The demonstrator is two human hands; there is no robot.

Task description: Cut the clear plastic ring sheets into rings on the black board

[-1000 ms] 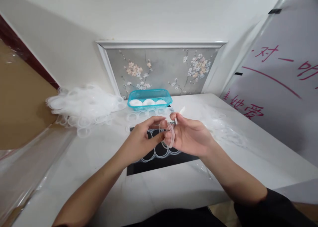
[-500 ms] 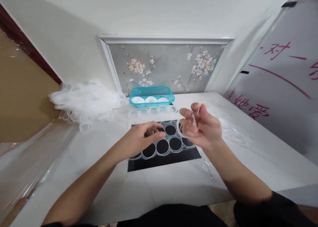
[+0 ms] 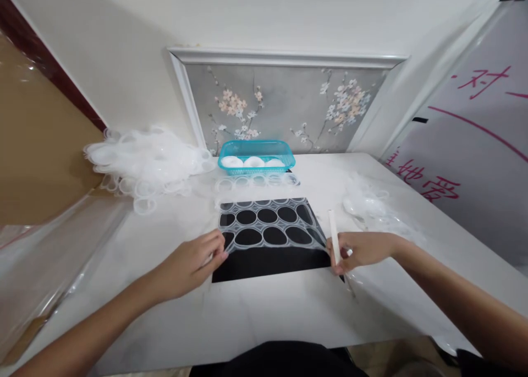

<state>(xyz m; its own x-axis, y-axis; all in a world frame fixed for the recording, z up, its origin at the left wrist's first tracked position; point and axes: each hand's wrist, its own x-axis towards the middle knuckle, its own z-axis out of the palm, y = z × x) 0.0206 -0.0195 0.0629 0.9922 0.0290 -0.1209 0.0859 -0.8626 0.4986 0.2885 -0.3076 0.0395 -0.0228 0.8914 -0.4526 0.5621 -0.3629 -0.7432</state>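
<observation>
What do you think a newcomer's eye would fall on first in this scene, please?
Probably the turquoise basket at the back of the white table, the brightest colour here, with round white pieces inside. Next might come the clear ring sheet over the black mat, between the left hand and right hand. The frosty heap of rings at the left rear also stands out.

The mat point(image 3: 272, 266) is plain black, and it shows as black ovals in rows through the clear ring sheet point(image 3: 256, 227), whose outlines are milky white. The slim stick point(image 3: 334, 238) is white. The basket point(image 3: 256, 172) is translucent turquoise, its round pieces point(image 3: 254, 162) white. The counter point(image 3: 247, 316) is white with faint grey veining; the wall panel point(image 3: 280, 99) is grey, patterned with peach, white and pale-blue blossoms on dark twigs.
</observation>
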